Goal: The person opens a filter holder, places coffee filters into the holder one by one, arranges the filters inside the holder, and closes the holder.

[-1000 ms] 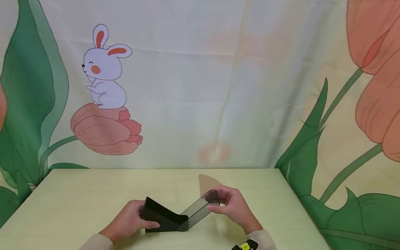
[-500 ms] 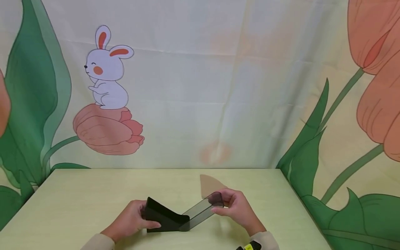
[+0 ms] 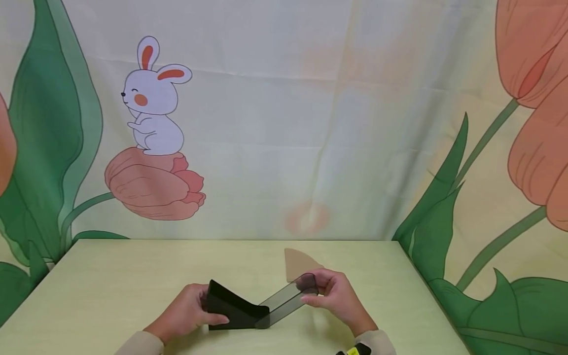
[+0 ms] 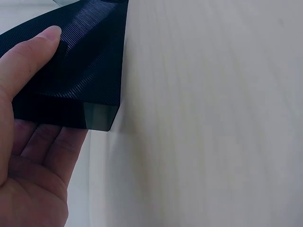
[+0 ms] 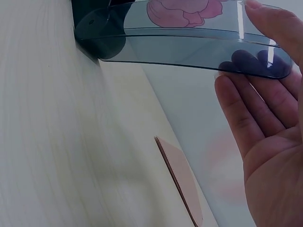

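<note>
A black box with a ribbed side and a hinged smoky see-through lid is held low over the table. My left hand grips the box's left end, thumb across the near side and fingers behind and beneath it, as the left wrist view shows. The lid stands swung out to the right from the hinge. At its free end my right hand pinches it, thumb on one side and fingertips on the other, seen through the plastic. Behind the right hand lies a thin stack of tan fan-shaped coffee filter papers.
The pale wooden table ends at a back edge against a printed cloth backdrop with a rabbit and tulips. A black strap with a yellow label sits at the right wrist.
The lid's free end and my right hand have shifted slightly to the right and down, opening the lid a little wider. In the last half second almost nothing moves.
</note>
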Available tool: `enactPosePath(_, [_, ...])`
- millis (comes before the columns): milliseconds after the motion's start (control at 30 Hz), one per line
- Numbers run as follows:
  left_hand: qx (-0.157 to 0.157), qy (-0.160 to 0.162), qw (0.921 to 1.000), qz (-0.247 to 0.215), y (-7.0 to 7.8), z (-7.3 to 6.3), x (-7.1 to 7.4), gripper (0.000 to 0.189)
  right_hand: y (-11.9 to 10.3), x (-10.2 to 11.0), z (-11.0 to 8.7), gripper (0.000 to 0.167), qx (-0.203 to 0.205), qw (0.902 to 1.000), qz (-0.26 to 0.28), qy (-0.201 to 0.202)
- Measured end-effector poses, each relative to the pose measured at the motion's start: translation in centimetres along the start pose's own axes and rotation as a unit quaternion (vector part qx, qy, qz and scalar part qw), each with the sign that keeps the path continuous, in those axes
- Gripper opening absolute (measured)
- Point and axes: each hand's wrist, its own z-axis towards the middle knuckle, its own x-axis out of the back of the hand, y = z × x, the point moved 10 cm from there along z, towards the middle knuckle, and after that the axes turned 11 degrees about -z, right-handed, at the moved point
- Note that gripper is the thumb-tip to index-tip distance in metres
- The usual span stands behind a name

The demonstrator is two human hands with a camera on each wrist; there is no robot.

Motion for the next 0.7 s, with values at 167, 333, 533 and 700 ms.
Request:
enactPosePath(167, [0.0,-0.001,1.0,-0.001,0.1,-0.1,0.0,0.043,0.3,0.1,0.1,0.043,-0.009,0.9999,0.01,-0.009])
enactPosePath(333, [0.001,-0.006,0.9999,-0.012,0.2,-0.1,-0.1,0.042,0.3,1.2,0.8,0.038,-0.002,0.9998,0.02,0.003])
enactPosePath(533, [0.01,-0.003,0.9999,-0.01,-0.1,0.0,0.0,0.041,1.6,3.6,2.8,0.033,-0.054,0.9953,-0.018,0.078])
enactPosePath(700, [0.009,-0.003,0.9999,-0.01,-0.2,0.0,0.0,0.041,3.7,5.9,4.4,0.029,-0.121,0.9771,-0.071,0.16])
